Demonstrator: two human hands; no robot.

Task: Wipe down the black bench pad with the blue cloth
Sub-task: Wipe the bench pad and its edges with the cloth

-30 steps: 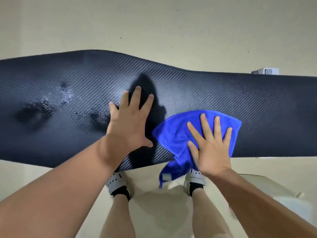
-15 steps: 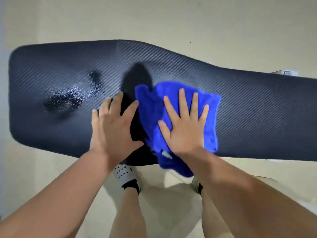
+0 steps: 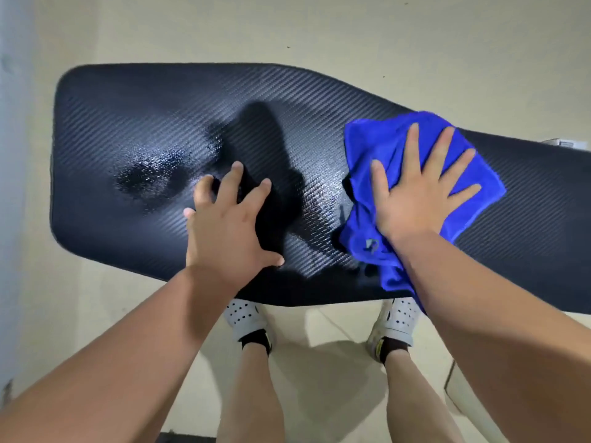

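Both hands flat, gripping nothing: right hand over half-hidden blue cloth, left hand on cropped bench pad

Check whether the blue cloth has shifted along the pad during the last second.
Yes. The blue cloth under the right hand moved from the black bench pad's near edge to its far edge.

- Pad: black, fine diagonal weave, glossy wet patch.
- Cloth: bright blue.
- Shoes: white, dotted with black holes.
- Socks: black.
- Floor: beige.
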